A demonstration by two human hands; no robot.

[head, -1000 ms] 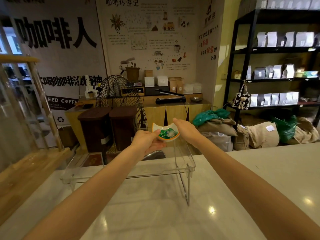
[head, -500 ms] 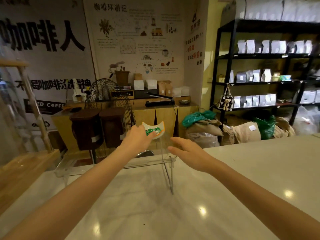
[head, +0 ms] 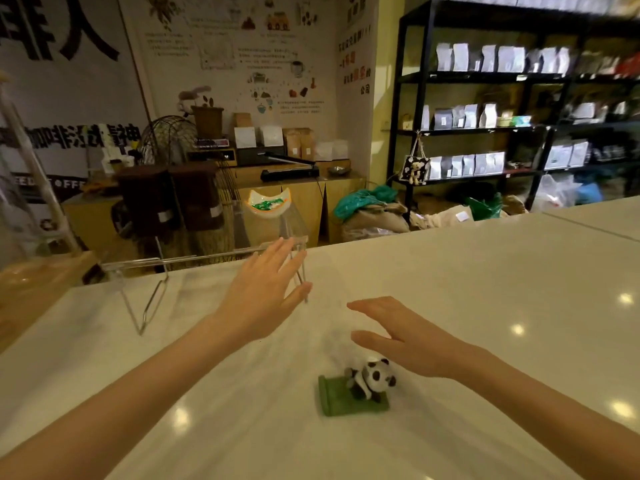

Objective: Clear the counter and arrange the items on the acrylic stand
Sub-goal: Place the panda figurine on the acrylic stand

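A clear acrylic stand (head: 194,261) sits at the counter's far edge. On its top right end rests a small white dish with an orange rim (head: 268,204), holding green-wrapped sweets. My left hand (head: 266,289) hovers open and empty just in front of the stand's right leg. My right hand (head: 398,332) is open too, palm down, above the counter. Below it a small panda figure on a green base (head: 360,388) stands on the white counter (head: 485,306).
A wooden block (head: 31,289) lies along the counter's left edge beside a clear panel. Beyond the counter are brown bins, a wire fan, a wooden cabinet, sacks on the floor and black shelves with pouches.
My left hand has let go of the dish, which now rests on the stand, and pulled back. Both hands have drawn toward me. The view has tilted down, showing the panda figure.
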